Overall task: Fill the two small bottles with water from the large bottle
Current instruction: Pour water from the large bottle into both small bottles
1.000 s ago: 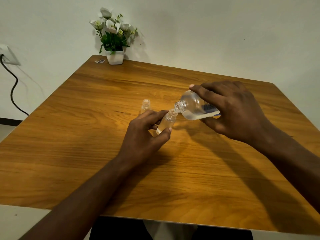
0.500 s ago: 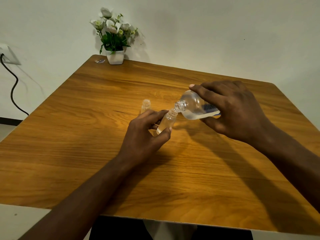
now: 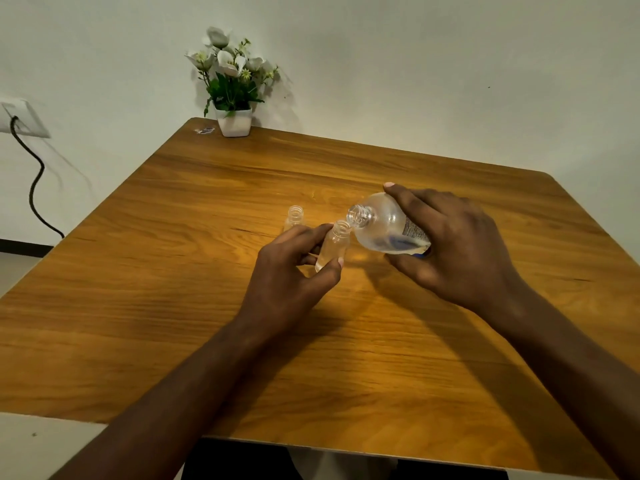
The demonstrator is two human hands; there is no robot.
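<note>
My left hand (image 3: 294, 271) grips a small clear bottle (image 3: 333, 244) near the middle of the wooden table (image 3: 173, 271), tilted a little to the right, uncapped. My right hand (image 3: 457, 251) holds the large clear bottle (image 3: 384, 225) on its side, its open mouth just above and right of the small bottle's neck. A little water lies in the large bottle's lower side. A second small bottle (image 3: 295, 218) stands uncapped just behind my left hand, partly hidden by my fingers.
A white pot of artificial flowers (image 3: 232, 95) stands at the table's far left corner, with a small scrap (image 3: 205, 130) beside it. A wall socket with a black cable (image 3: 33, 181) is on the left wall.
The large bottle's mouth has lifted slightly and turned more toward me, coming off the small bottle's neck. My left hand has kept the small bottle in place.
</note>
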